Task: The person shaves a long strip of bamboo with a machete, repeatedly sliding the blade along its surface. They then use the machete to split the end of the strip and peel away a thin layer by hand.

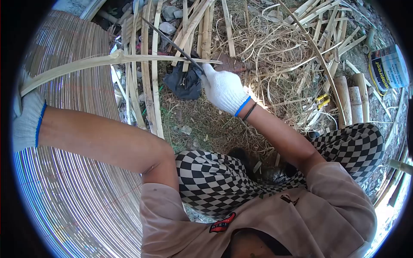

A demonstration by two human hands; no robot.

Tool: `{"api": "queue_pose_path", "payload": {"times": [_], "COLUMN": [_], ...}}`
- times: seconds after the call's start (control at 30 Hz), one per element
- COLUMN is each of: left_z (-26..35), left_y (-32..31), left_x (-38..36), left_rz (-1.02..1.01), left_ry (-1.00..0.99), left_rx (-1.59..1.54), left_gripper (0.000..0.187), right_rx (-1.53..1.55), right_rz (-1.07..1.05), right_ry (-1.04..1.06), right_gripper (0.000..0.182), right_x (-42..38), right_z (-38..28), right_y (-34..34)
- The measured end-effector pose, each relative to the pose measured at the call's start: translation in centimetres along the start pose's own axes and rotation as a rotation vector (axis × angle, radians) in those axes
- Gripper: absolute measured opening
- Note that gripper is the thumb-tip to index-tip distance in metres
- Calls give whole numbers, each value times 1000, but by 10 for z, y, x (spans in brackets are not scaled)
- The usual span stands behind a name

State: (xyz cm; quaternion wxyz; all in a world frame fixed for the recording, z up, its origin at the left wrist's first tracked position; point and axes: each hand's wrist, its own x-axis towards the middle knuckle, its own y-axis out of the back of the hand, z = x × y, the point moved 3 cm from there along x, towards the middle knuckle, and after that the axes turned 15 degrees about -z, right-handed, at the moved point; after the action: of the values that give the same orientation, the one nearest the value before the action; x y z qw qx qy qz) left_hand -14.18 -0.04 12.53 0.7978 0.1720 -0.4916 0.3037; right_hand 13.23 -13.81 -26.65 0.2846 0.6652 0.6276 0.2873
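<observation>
At the far left, my left hand [29, 114], in a white knit glove with a blue cuff, is closed around one end of a long pale bamboo strip [81, 68]. The strip has a node near its middle and reaches across to my right side. My right hand [226, 89], gloved the same way, grips a long dark-bladed knife [170, 42] that points up and to the left. Its handle is hidden in the glove. The blade crosses the strip close to the strip's far end, beside my right fingers; whether it cuts in cannot be told.
A slatted bamboo mat [79, 180] spreads along the left. Split bamboo strips [155, 86] lie ahead, near a black plastic bag [184, 81]. Curly shavings [275, 64] cover the ground. Cut bamboo poles [355, 103] and a labelled bucket [389, 68] stand at right.
</observation>
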Motion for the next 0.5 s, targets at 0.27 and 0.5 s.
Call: {"api": "queue_pose_path", "payload": {"times": [0.27, 0.5], "left_z": [6, 16], "left_y": [14, 19], "left_x": [-4, -8], "left_rz": [-66, 23], "left_ry": [46, 16], "left_rx": [-94, -34], "left_gripper": [61, 63], "right_rx": [-45, -51], "right_rz": [-145, -66], "right_ry": [-188, -178], "right_gripper": [26, 27], "right_x": [15, 24], "right_z": [67, 105], "right_y": [-47, -68]}}
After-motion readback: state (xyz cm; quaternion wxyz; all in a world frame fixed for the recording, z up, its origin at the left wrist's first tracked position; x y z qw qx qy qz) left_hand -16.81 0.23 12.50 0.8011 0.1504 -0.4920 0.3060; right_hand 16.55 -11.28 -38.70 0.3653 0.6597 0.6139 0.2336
